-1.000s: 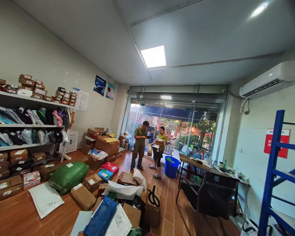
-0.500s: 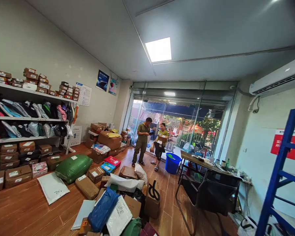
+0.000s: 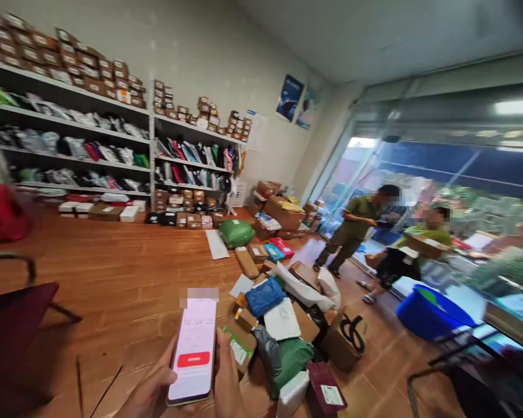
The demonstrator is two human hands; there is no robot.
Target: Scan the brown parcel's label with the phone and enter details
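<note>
A smartphone (image 3: pixel 194 332) is held upright low in the view, its lit screen showing a timer and a red button. My left hand (image 3: pixel 159 377) grips its left edge, the thumb lying along the side of the screen. Around the right edge of the phone, my right hand (image 3: pixel 227 371) is closed, its fingers partly hidden behind it. Just beyond the phone lies a pile of parcels, among them a blue bag (image 3: pixel 265 296), a white packet (image 3: pixel 282 319), a green bag (image 3: pixel 293 361) and a dark red box (image 3: pixel 326 390).
Shelves (image 3: pixel 152 157) full of parcels line the left wall. Two people stand by the glass front, one holding a carton (image 3: pixel 423 246). A blue tub (image 3: pixel 433 316) stands at the right. Chairs (image 3: pixel 15 319) flank both sides, and a green sack (image 3: pixel 236 233) lies on the floor.
The view has swung left and down, bringing more shelves into sight. Both my hands and the phone have come into view. The person at the right has bent sideways.
</note>
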